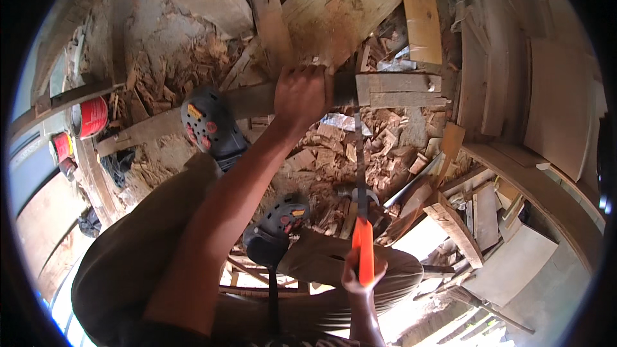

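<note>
My right hand (364, 272) is wrapped round the orange handle of a handsaw (363, 244), whose narrow dark blade points away from me. The far part of the blade meets a long wooden board (395, 87) that lies crosswise. Just left of the blade, my left hand (302, 93) is closed over this board, knuckles up, its fingertips hidden. One dark clog (209, 119) with coloured charms is set against the board farther left. The other clog (277, 218) is nearer me, between my bent legs.
Wood chips and offcuts (385, 135) cover the floor. Beyond the board lie a wide plank (344, 6) and a beam (421, 13). Boards and panels (559, 96) lean at the right. Red cans (90, 117) stand at the left. Loose planks (459, 231) are piled to my right.
</note>
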{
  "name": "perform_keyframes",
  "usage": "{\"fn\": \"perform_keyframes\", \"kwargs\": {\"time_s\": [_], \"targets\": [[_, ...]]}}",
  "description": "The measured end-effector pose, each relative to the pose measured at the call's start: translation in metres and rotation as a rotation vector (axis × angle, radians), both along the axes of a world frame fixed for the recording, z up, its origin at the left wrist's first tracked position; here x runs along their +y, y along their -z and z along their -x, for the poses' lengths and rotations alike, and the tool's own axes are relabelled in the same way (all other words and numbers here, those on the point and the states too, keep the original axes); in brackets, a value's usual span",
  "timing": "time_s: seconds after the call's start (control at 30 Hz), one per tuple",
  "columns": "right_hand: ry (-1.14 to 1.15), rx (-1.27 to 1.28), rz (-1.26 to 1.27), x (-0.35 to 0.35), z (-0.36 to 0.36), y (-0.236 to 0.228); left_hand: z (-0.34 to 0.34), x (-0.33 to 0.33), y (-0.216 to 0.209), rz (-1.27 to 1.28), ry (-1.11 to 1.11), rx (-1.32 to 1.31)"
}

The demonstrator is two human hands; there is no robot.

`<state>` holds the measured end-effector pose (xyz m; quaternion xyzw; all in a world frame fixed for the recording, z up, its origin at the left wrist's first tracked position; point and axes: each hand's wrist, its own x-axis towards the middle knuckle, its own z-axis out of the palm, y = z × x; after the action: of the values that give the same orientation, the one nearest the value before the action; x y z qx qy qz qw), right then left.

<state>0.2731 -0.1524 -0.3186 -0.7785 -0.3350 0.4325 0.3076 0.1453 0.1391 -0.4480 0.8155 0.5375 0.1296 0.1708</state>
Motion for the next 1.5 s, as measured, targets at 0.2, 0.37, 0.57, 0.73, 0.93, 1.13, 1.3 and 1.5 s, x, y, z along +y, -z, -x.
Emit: {"fn": "perform_keyframes", "kwargs": {"time_s": [0.2, 0.37, 0.57, 0.73, 0.93, 1.13, 1.3, 1.5], "targets": [[-0.137, -0.258, -0.464, 0.093, -0.01, 0.079, -0.013, 0.014, -0.008, -0.152, -0.076, -0.02], [-0.033, 0.027, -0.282, 0.092, 0.001, 0.086, -0.008, 0.016, -0.001, -0.174, -0.113, -0.031], [-0.071, 0.161, -0.322, 0.078, -0.013, 0.104, -0.01, 0.008, -0.008, -0.088, -0.122, -0.025], [0.055, 0.191, -0.385, 0.069, -0.001, 0.154, -0.004, 0.015, -0.018, 0.139, -0.011, -0.026], [0.201, 0.427, -0.555, 0.087, 0.02, 0.132, 0.027, 0.06, -0.022, 0.54, 0.25, 0.048], [0.069, 0.17, -0.362, 0.053, -0.011, 0.053, 0.006, 0.007, -0.036, 0.036, 0.248, 0.125], [0.077, 0.058, -0.403, 0.047, -0.022, 0.054, 0.005, -0.015, -0.019, -0.107, 0.195, -0.061], [0.172, 0.06, -0.436, 0.047, -0.017, 0.048, 0.0, -0.019, -0.031, 0.078, 0.156, -0.004]]}}
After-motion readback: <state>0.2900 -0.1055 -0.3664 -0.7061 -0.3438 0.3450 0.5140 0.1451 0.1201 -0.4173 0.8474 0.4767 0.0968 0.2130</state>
